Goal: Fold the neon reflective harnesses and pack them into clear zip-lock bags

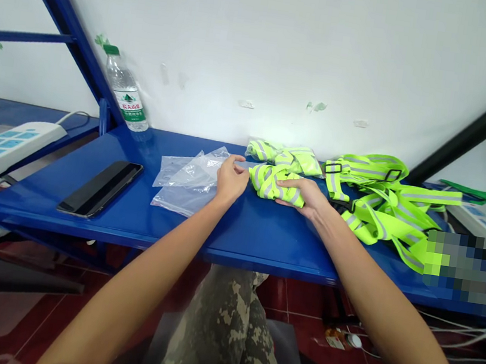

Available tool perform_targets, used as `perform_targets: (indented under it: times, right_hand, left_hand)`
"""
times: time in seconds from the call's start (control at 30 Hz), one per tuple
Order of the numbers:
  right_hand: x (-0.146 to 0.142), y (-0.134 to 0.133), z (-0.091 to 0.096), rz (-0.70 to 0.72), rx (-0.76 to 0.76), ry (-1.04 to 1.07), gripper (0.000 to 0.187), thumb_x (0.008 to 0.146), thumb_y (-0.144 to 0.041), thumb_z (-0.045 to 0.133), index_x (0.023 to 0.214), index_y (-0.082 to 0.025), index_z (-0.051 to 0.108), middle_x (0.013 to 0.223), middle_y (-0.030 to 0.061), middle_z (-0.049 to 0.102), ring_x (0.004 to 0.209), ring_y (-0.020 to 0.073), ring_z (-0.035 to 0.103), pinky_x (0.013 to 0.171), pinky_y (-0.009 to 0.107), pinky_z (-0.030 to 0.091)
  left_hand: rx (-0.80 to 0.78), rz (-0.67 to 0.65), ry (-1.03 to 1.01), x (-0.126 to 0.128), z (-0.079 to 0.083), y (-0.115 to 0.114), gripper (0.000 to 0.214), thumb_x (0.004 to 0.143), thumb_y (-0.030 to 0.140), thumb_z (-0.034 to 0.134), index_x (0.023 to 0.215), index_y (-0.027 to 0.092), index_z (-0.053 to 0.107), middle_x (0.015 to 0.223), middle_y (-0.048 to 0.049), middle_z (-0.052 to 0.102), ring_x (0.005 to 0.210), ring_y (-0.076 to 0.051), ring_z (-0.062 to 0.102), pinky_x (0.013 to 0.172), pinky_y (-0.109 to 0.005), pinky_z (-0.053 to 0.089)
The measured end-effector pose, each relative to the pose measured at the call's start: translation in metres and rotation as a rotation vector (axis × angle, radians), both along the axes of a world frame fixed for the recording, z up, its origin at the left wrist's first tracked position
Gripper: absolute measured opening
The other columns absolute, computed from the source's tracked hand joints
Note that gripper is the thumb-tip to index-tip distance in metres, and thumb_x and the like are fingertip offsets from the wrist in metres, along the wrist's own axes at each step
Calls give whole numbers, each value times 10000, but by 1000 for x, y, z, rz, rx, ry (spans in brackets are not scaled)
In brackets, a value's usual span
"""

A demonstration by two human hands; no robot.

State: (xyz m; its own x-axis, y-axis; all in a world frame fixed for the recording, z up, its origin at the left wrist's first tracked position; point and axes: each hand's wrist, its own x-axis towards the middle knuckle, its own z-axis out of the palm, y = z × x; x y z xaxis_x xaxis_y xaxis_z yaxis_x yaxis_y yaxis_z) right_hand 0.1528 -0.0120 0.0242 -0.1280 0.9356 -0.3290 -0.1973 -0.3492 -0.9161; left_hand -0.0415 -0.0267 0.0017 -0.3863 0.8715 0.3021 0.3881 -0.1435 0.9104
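My right hand (307, 196) is wrapped round a folded bundle of neon-yellow reflective strap (275, 182) with grey stripes, above the blue table. Just left of it, my left hand (232, 179) has its fingers curled in at the right edge of a clear plastic bag (202, 170); the fingertips are partly hidden. Several such bags lie overlapping beneath and beside that hand. Behind the bundle, another folded reflective strap (289, 157) lies in what looks like clear plastic. Loose reflective straps (384, 208) with black buckles are heaped to the right of my right hand.
On the blue table (244, 236), a black phone (101, 188) lies at left and a water bottle (127, 90) stands against the white wall. A white power strip (7, 150) is at far left. Blue frame posts (71, 7) rise at left, a dark post (482, 119) at right.
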Motion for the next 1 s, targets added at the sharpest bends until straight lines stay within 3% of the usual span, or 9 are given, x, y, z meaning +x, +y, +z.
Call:
perform_targets:
  times: [0.27, 0.33, 0.47, 0.63, 0.8, 0.93, 1.0]
  right_hand:
    - [0, -3, 4, 67, 39, -34, 405, 514, -49, 859, 890, -118, 724, 878, 108, 780, 801, 273, 748, 677, 400, 668]
    - [2, -3, 5, 86, 72, -29, 398, 517, -48, 850, 889, -119, 729, 883, 109, 780, 809, 273, 747, 676, 386, 665]
    - [4, -1, 4, 90, 78, -43, 409, 509, -38, 833, 894, -130, 733, 895, 93, 780, 785, 270, 743, 666, 395, 663]
    - [11, 5, 4, -4, 56, -25, 392, 526, -35, 820, 891, -139, 720, 917, 76, 779, 787, 252, 739, 671, 405, 662]
    - [18, 9, 5, -79, 65, 32, 357, 570, -70, 826, 892, -165, 704, 970, 46, 780, 786, 217, 730, 687, 408, 663]
    - [17, 9, 4, -59, 58, 23, 359, 574, -54, 806, 899, -163, 696, 899, 36, 777, 781, 210, 728, 716, 396, 658]
    - [16, 8, 5, -47, 52, 41, 352, 593, -59, 790, 912, -171, 693, 873, 24, 776, 784, 205, 730, 740, 391, 654]
  left_hand:
    - [131, 72, 24, 8, 13, -9, 280, 719, 92, 614, 977, 201, 632, 697, 36, 613, 682, -136, 611, 751, -255, 487]
    - [84, 50, -87, 8, 13, -7, 297, 677, 88, 657, 954, 193, 635, 689, 40, 620, 639, -124, 600, 674, -237, 478]
    - [-113, -57, -493, 4, 11, 2, 253, 640, 86, 697, 873, 157, 625, 615, 27, 611, 520, -118, 567, 521, -229, 437]
    - [-198, -142, -707, 3, 15, 1, 310, 639, -6, 678, 916, 111, 606, 646, -33, 682, 584, -146, 655, 600, -259, 521]
    - [-307, -278, -488, 7, 16, -8, 473, 616, -12, 694, 1077, 68, 632, 784, -68, 732, 629, -144, 666, 600, -252, 516]
    - [-282, -508, -115, 9, 12, -10, 736, 548, -20, 711, 1265, 92, 586, 835, -44, 733, 686, -162, 675, 623, -260, 533]
    - [-250, -566, 74, 11, 11, -11, 758, 559, -2, 700, 1298, 109, 573, 798, -28, 722, 635, -162, 655, 574, -257, 516]
